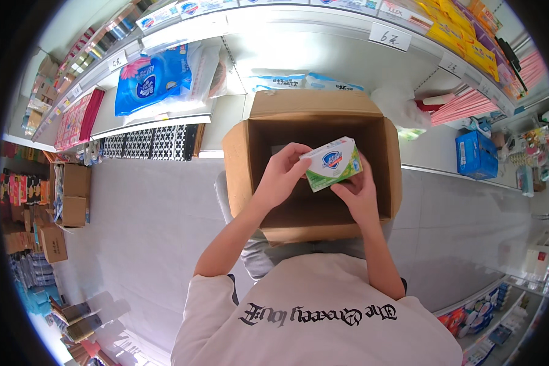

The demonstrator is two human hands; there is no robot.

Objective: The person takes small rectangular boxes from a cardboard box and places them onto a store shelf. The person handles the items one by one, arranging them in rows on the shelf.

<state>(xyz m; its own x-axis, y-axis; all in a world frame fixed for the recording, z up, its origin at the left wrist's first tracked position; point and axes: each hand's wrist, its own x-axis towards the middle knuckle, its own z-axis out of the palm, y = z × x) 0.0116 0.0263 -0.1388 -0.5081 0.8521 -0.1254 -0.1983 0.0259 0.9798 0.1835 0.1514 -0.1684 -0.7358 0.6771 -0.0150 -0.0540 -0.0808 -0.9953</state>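
Note:
A white-and-green Safeguard soap box (333,164) is held between both my hands, tilted, its printed front turned up. My left hand (286,171) grips its left end, thumb near the upper corner. The right end and lower edge rest in the fingers of my right hand (357,187). Beneath them stands an open cardboard carton (318,104) with its flaps spread outward. Its inside is dark, and my hands and the soap box hide part of it.
Ahead runs a shelf with handwritten price tags (390,36) and soap boxes (206,7) on top. Blue-packaged wipes or tissues (153,82) lie on the lower shelf at left. A blue box (476,154) stands at right. Small cartons (75,192) stack along the far left.

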